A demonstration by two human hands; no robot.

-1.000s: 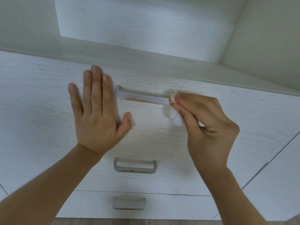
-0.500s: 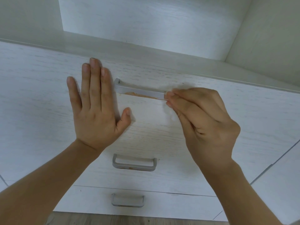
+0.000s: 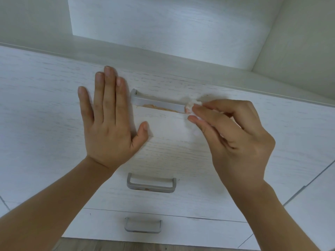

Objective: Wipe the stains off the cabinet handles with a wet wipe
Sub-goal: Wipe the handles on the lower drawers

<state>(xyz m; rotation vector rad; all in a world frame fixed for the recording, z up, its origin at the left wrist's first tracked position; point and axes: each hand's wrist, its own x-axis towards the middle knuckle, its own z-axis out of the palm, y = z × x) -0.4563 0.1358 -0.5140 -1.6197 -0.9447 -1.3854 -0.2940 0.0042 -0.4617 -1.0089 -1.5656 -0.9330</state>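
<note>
A grey metal top handle (image 3: 157,102) crosses the white drawer front (image 3: 181,151), with an orange-brown stain along its lower edge. My right hand (image 3: 233,140) pinches a crumpled white wet wipe (image 3: 192,105) against the handle's right end. The wipe shows a little orange at its tip. My left hand (image 3: 108,122) lies flat on the drawer front just left of the handle, fingers spread and holding nothing. A middle handle (image 3: 151,183) below carries small orange spots. A bottom handle (image 3: 143,225) sits on the lowest drawer.
An open shelf recess (image 3: 163,33) lies above the drawers, with a side panel (image 3: 299,42) on the right. Another cabinet front (image 3: 311,214) adjoins at the lower right. Wooden floor (image 3: 126,246) shows along the bottom edge.
My right hand slid the wipe a little left along the handle, then back to its right end. The wipe now shows more between my fingertips. My left hand stayed flat.
</note>
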